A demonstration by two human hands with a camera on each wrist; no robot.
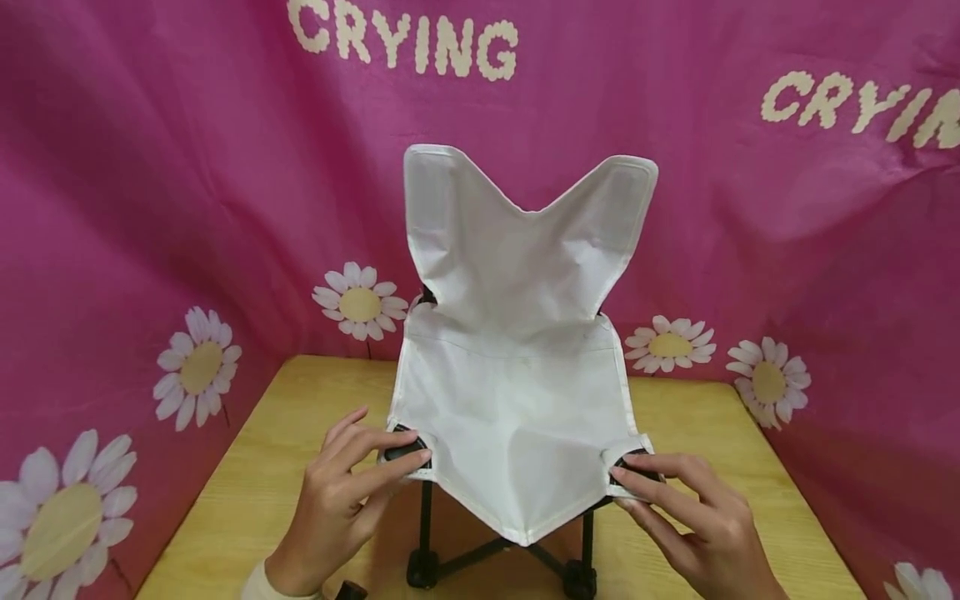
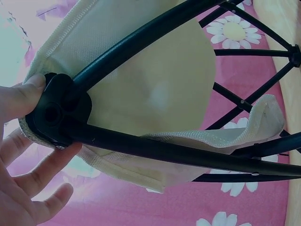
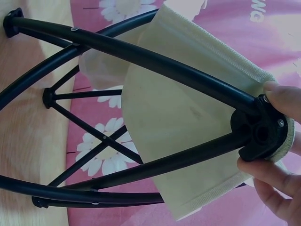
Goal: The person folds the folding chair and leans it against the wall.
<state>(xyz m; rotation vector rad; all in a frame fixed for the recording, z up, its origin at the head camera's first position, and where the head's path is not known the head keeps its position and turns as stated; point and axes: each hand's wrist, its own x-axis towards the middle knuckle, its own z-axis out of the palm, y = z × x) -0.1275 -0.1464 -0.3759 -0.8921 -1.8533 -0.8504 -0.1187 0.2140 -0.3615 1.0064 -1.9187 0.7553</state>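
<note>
Against pink daisy-printed cloth, on the wooden bench, a small folding chair with white fabric seat was stood upright, its two front corner joints being pinched by the left hand and right hand, fingers clamped.

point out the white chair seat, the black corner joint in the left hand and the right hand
white chair seat [image 1: 517, 408], head view, middle of the fabric
black corner joint [image 2: 56, 113], left wrist view, the hub's face
right hand [image 1: 701, 521], head view, back of the hand
</note>
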